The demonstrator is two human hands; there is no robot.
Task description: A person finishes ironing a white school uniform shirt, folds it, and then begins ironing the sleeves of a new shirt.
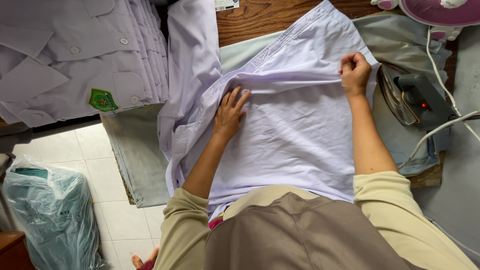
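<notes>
A pale lilac shirt [295, 135] lies spread over a grey padded cloth [135, 165] on a wooden table. My left hand [230, 114] lies flat on the shirt, fingers apart, pressing just below a raised fold. My right hand [354, 72] is closed on the right end of that fold, pinching the fabric and lifting it a little. Both forearms are bare below beige sleeves.
An electric iron [412, 100] rests on its side right of the shirt, its white cord [440, 127] trailing off right. A stack of folded lilac shirts [80, 55] with a green badge sits at upper left. A plastic bag of green cloth [52, 215] stands on the tiled floor.
</notes>
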